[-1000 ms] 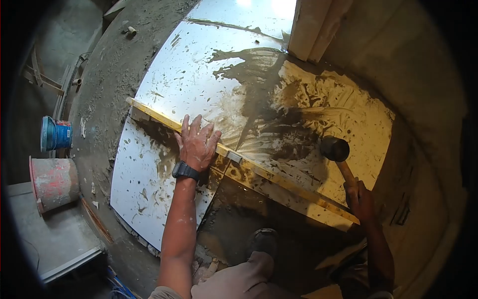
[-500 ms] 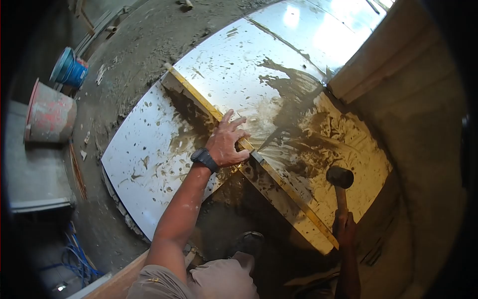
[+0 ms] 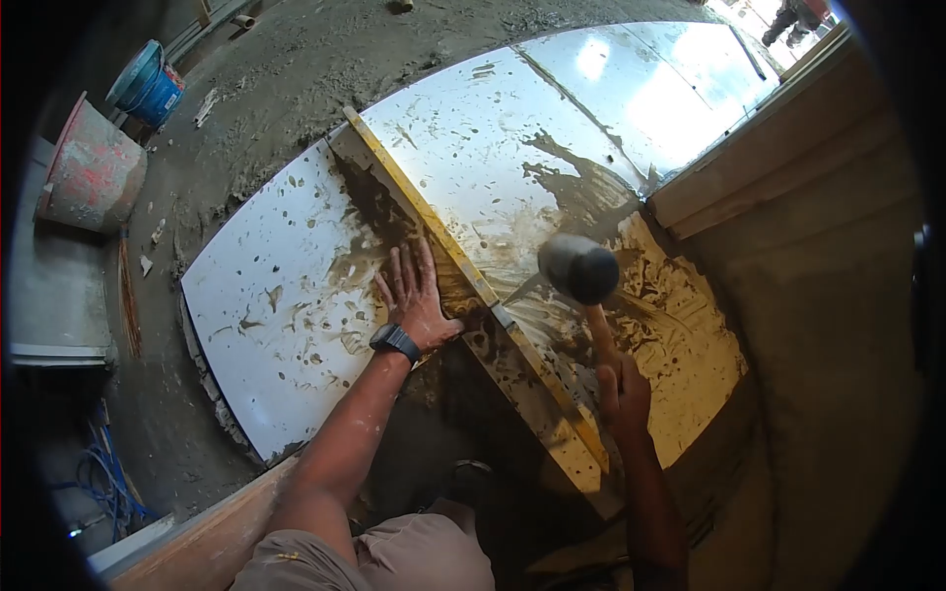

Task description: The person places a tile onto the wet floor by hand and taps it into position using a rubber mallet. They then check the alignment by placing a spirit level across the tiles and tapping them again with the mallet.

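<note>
My left hand, a dark watch on its wrist, lies open with fingers spread on a mud-spattered white tile. Just beyond its fingertips and thumb runs a long yellow spirit level, lying diagonally across the tiles; the hand is beside it, not gripping it. My right hand is wrapped round the wooden handle of a rubber mallet. The mallet's dark head is blurred by motion and hangs over a wet, mortar-smeared tile to the right of the level.
A red-stained bucket and a blue bucket stand at the left on rough mortar floor. Blue cables lie at lower left. A wall bounds the right side. Part of another person shows at the upper right.
My left hand has come off the spirit level and moved left onto the tile. My right hand has brought the mallet up and leftward, nearer the level. The view has shifted slightly.
</note>
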Motion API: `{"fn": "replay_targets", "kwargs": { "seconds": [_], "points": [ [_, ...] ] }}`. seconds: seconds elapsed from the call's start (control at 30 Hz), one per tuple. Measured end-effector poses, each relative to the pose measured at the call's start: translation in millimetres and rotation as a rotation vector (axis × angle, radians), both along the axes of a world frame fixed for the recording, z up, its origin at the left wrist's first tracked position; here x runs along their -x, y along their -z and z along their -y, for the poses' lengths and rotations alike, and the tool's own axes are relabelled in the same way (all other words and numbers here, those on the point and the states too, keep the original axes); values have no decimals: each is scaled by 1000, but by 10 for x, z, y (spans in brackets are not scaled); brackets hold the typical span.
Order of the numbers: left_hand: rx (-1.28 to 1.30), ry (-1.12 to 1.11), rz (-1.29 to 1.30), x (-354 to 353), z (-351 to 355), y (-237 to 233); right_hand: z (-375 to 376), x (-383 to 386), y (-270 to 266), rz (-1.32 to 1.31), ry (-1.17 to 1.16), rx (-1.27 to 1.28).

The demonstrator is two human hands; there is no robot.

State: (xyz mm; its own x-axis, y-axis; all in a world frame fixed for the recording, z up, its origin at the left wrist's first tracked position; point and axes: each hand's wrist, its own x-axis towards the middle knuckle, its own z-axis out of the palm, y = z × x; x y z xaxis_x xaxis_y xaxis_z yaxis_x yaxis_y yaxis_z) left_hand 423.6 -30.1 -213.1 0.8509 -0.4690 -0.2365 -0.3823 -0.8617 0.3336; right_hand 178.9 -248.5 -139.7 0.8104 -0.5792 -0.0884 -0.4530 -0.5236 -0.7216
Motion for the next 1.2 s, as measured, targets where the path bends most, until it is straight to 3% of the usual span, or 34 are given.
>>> {"fn": "replay_targets", "kwargs": {
  "seconds": [0.13,0.17,0.2,0.27,0.37,0.43,0.67,0.83,0.97,1.2],
  "points": [
    [-81,-91,-113,11,59,-72,81,-397,405,-46,-108,139],
    [-79,-88,-107,0,82,-94,113,-460,452,-176,-125,118],
    [-138,-81,-133,-11,98,-114,117,-495,456,-307,-142,95],
    [-256,-74,-189,-34,118,-145,55,-520,415,-238,-113,109],
    [-208,-78,-221,-45,113,-251,22,-521,396,-232,-88,117],
    [-215,-76,-225,-51,108,-159,35,-543,333,-364,-111,138],
    [-209,-87,-204,-97,99,27,72,-532,244,-426,-111,117],
    [-239,-58,-224,-90,86,-118,43,120,318,-151,25,-36],
    [-200,-59,-194,-89,67,-97,151,878,410,-164,121,66],
    [-216,-4,-185,-138,71,-72,317,1760,276,-268,207,14]
  ]
}}
